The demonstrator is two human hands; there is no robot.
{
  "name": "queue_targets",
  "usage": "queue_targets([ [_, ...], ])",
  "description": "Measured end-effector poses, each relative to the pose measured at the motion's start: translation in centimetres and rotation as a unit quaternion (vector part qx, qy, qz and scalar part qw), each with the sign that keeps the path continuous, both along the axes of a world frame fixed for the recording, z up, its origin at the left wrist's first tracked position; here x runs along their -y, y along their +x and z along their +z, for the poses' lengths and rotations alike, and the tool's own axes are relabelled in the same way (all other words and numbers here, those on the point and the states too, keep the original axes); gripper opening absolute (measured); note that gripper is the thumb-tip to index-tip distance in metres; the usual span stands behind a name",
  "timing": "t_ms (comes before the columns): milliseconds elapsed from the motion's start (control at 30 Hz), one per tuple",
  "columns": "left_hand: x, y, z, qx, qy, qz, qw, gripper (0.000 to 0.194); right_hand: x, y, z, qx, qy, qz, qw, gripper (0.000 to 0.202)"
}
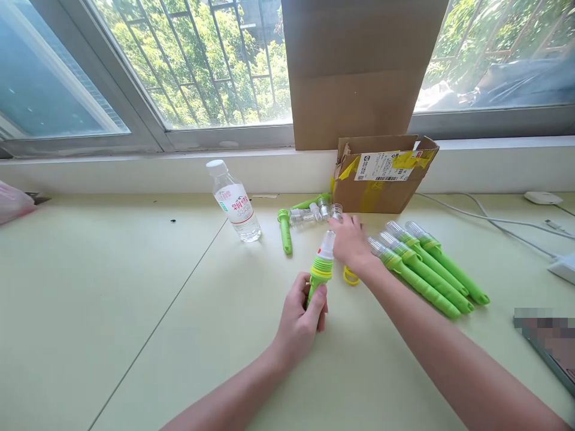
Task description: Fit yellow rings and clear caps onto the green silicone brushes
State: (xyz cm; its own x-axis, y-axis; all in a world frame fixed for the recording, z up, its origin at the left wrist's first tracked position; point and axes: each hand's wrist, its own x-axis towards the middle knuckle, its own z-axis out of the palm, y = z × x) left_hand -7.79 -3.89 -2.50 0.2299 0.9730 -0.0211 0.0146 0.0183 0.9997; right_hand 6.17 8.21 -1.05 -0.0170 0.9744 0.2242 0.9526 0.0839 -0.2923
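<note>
My left hand [303, 311] is closed around a green plastic stick [321, 268], held upright with a slight tilt. This stick has a ribbed collar, a yellow ring and a whitish, see-through tip with a red spot. Beyond the tip, my right hand [351, 240] has its fingers curled at a clear plastic cap [336, 211]; its fingertips are partly hidden and slightly blurred. Other clear caps [305, 215] and a loose green handle [284, 232] lie to the left of that hand. Yellow rings [351, 276] rest on the table below its wrist.
Several green sticks with clear caps [431, 269] lie side by side on the right. A water bottle [238, 206] stands left of the loose parts. Behind are an open cardboard box [380, 194] and another green handle [309, 202]. White cables [489, 218] and a phone [545, 347] lie farther right.
</note>
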Motion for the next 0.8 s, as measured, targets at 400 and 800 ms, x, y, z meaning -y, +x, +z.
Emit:
queue_targets([
  [400,0.0,0.0,0.2,0.000,-0.014,-0.004,1.000,0.026,-0.2,-0.8,-0.8,0.157,-0.004,-0.015,0.987,0.025],
  [800,0.0,0.1,0.2,0.001,-0.006,-0.004,1.000,0.025,1.4,0.7,-0.7,0.076,0.148,-0.008,0.986,0.028],
])
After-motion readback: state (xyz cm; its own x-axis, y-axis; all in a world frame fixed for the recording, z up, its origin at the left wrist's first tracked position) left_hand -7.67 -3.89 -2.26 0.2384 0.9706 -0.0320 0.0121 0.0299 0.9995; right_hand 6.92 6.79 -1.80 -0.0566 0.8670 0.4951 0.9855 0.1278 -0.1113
